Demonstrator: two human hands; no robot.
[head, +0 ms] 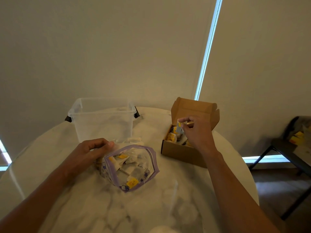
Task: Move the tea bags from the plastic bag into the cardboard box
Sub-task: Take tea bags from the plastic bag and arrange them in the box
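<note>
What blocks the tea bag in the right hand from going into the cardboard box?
Nothing visible: the right hand pinches the tea bag over the open cardboard box, its lid folded back. Only other tea bags lie inside.

Home dining corner, round marble table [80,207], roller blinds [117,47], chair [289,148]

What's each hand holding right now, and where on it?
Left hand grips the plastic bag at the edge of its open mouth. Right hand pinches a tea bag near its top, above the cardboard box.
</note>
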